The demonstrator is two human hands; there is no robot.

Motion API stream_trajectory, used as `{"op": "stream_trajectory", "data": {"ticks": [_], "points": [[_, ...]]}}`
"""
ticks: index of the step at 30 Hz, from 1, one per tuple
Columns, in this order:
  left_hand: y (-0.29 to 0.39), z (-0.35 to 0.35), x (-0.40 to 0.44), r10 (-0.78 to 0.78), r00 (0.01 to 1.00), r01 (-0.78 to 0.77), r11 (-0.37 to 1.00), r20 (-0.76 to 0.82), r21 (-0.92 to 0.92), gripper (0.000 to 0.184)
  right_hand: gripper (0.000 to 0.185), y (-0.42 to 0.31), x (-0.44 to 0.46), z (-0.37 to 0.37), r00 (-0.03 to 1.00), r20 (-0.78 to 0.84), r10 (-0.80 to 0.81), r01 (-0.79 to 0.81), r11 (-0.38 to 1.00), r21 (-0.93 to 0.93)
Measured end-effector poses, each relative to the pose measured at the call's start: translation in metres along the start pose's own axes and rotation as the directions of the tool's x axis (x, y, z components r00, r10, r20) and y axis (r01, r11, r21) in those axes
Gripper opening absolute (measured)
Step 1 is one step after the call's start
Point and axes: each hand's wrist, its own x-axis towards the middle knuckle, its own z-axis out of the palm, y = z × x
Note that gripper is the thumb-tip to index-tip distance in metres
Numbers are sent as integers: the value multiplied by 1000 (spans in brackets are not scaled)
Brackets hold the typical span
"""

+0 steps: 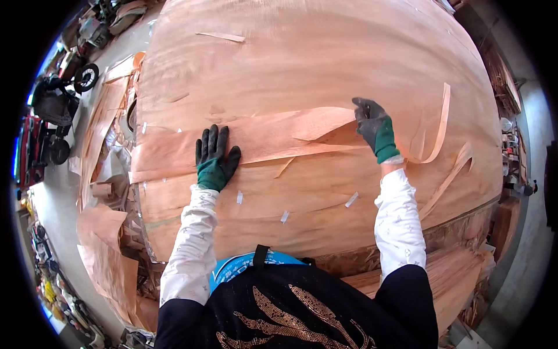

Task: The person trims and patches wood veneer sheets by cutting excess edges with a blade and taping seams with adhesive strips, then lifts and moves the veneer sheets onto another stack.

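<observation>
1. Pressing flat on the long wood strip (273, 138) is the left hand (215, 154), in a black and green glove. Palm down, fingers out straight with small gaps, so it's wide and not gripping anything, just resting on top.
2. Right hand (375, 129), same kind of glove, is up at the other end of the strip. Fingers are curled in, so the grip looks pretty narrow. Can't tell if the fingertips actually meet or have the strip's edge pinched between them.
3. That strip lies sideways across a big wood sheet (314, 70), running from the sheet's left edge over to the right hand. Near that hand part of it is lifted, with a dark gap underneath.
4. Just right of the right wrist there's a thin curly strip (444, 125), bending upward. Another curled piece (452, 174) sits lower down.
5. Nearer the body, a few bits of whitish tape (285, 217) are on the sheet, plus a loose sliver (221, 36) way up top.
</observation>
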Motion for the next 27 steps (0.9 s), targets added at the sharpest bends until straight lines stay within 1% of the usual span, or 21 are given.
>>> {"op": "stream_trajectory", "data": {"ticks": [2,3,5,6,7,8,9,10,12,14,15,17,18,19,20,22,23,24,25,26,27], "points": [[-4,-4,0,15,1000,-15,1000,24,-13,66,38,7,11,-6,966,54,-254,259,959,-119],[-8,-9,0,32,997,-28,997,64,-67,69,39,27,21,-6,927,149,-343,373,872,-317],[-16,-25,-1,67,988,-42,984,140,-175,74,38,31,20,-10,942,167,-293,336,779,-529],[-18,-41,-3,78,981,-52,987,176,-151,76,37,33,17,-10,947,177,-267,317,715,-623],[-20,-63,-8,84,973,-58,990,214,-125,79,31,39,14,-13,966,78,-247,248,790,-561],[-26,-77,-13,89,962,-66,993,257,-96,81,29,45,13,-17,970,72,-231,232,805,-546],[-40,-82,-20,49,960,-52,999,275,5,90,28,51,12,-20,975,66,-213,215,820,-530],[-54,-81,-27,2,984,-10,999,181,44,68,26,51,9,-20,979,63,-195,199,834,-515],[-97,-77,-40,17,994,-20,999,106,30,38,22,49,1,-21,976,50,-212,203,800,-565],[-108,-100,-39,51,998,-49,996,35,-72,23,22,44,-5,-22,981,52,-188,184,807,-561],[-116,-114,-37,-45,987,67,987,153,-147,23,21,42,-11,-25,965,62,-257,254,841,-478],[-137,-146,-28,-28,955,130,933,294,-335,15,20,29,-24,-32,961,204,-189,267,832,-487],[-157,-157,-19,149,967,-101,969,207,-225,12,20,21,-28,-37,951,270,-152,272,827,-492],[-155,-180,-3,-130,885,361,798,447,-483,13,18,13,-32,-45,939,331,-90,241,860,-449],[-157,-208,23,-128,754,532,693,644,-486,15,17,3,-32,-54,922,381,67,93,917,-387],[-142,-241,73,-64,706,490,763,706,-421,26,18,-16,-28,-70,801,495,338,-223,935,-277],[-134,-246,103,-112,604,486,836,789,-253,30,20,-20,-27,-73,796,484,365,-273,929,-250],[-121,-241,127,-87,594,272,957,799,-98,31,20,-17,-23,-72,793,472,386,-261,914,-310],[-131,-219,144,-19,579,160,983,815,-91,36,20,-7,-17,-67,790,459,407,-249,896,-367],[-137,-190,156,5,573,-39,999,820,22,46,21,5,-11,-61,787,445,428,-237,875,-422],[-136,-162,159,-28,651,-93,989,759,116,52,22,19,-5,-54,815,404,415,-127,809,-574]]}}
